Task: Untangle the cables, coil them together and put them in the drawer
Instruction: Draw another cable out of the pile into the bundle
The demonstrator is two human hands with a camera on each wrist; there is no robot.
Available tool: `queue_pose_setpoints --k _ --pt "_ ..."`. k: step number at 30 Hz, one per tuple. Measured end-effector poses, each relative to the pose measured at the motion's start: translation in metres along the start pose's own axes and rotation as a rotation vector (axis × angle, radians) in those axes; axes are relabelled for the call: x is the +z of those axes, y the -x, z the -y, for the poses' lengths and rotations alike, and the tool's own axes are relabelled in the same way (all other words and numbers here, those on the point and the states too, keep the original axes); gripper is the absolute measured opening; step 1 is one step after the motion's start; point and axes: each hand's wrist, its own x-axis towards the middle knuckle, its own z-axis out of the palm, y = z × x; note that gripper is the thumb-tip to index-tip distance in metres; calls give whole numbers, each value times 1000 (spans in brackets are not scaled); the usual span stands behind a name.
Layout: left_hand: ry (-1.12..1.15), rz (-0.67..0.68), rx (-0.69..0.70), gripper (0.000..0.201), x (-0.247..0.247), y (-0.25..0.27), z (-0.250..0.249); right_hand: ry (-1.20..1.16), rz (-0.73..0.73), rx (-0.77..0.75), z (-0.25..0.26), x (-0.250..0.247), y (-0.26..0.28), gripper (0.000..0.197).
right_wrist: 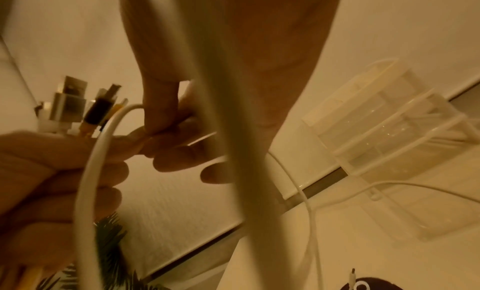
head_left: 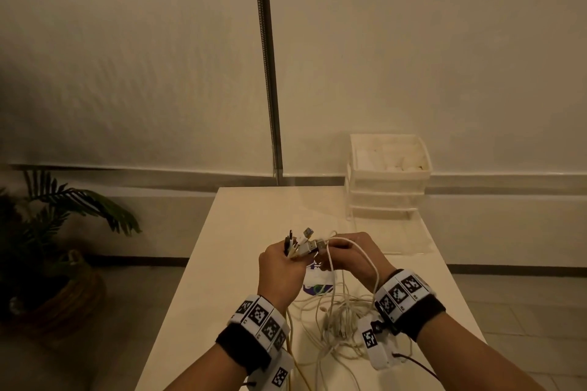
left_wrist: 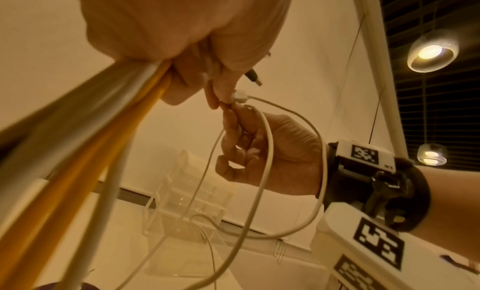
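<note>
Head view shows the left hand (head_left: 279,267) with its fingers curled round a bunch of cable plugs (head_left: 305,243), held above the table (head_left: 241,263). The plugs fan upward and away from the person, while the cables (head_left: 336,317) run down from the fist and lie in a loose tangle on the table near the wrists. The right hand (head_left: 355,255) pinches a white cable (head_left: 365,259) just beside the plugs, fingertips of the two hands touching; that cable loops back over the right wrist.

Left wrist view adds what the head view hides: yellow cables (left_wrist: 85,171) and white ones leave the underside of the fist together, slanting down, and the right thumb and forefinger close on a small white connector (left_wrist: 240,95).

Right wrist view gives the plugs from below, metal and black ends pointing up.

Farther out, a clear drawer unit (head_left: 389,174) stands at the table's far right corner, well apart from the hands. A potted plant (head_left: 47,232) sits on the floor to the left.
</note>
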Motion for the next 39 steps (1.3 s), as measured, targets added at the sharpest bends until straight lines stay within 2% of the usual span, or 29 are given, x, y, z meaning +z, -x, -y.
queue_pose_setpoints --k 5,7,10,13,15,18,19,20,22,23,24,25,26,28,32,34,35,37,39 --pt "131 -23 -8 14 -1 2 0 -48 28 154 9 -5 1 6" --pt "128 10 9 15 0 2 2 -72 29 193 7 -7 0 13" --pt "130 26 9 24 -2 3 0 -72 -124 262 -4 -20 -4 9" --pt "160 51 15 23 -12 1 -4 32 -335 335 -24 -62 2 9" --pt "165 40 24 20 -22 0 -7 291 -410 392 -34 -100 11 13" --pt "143 29 65 18 -35 0 -13 1064 -318 546 -21 -137 33 18" --pt "122 42 90 19 -39 0 -15 1250 -334 549 -9 -140 40 21" --pt "100 63 118 20 -42 1 -18 1328 -377 461 6 -136 45 23" --pt "64 107 173 26 -46 2 -26 1189 -426 53 36 -110 51 29" --pt "54 127 200 27 -48 2 -29 1049 -361 -151 53 -86 56 33" --pt "53 144 226 24 -48 2 -35 914 -235 -267 69 -60 60 36" --pt "64 149 236 18 -48 2 -38 800 -78 -304 76 -35 59 35" --pt "92 154 237 12 -47 3 -43 698 48 -289 80 -13 58 29" --pt "180 165 209 2 -44 5 -49 452 155 -189 76 12 57 20" --pt "358 112 -8 9 -41 9 -52 -190 -3 84 65 19 57 23" --pt "451 129 -118 16 -43 11 -52 -521 -70 186 66 20 58 20" --pt "502 149 -146 20 -44 14 -54 -615 -112 173 69 22 60 20" --pt "596 220 -171 31 -46 18 -59 -658 -189 47 78 36 65 20" --pt "653 309 -180 43 -46 22 -65 -507 -266 -142 88 57 77 18"
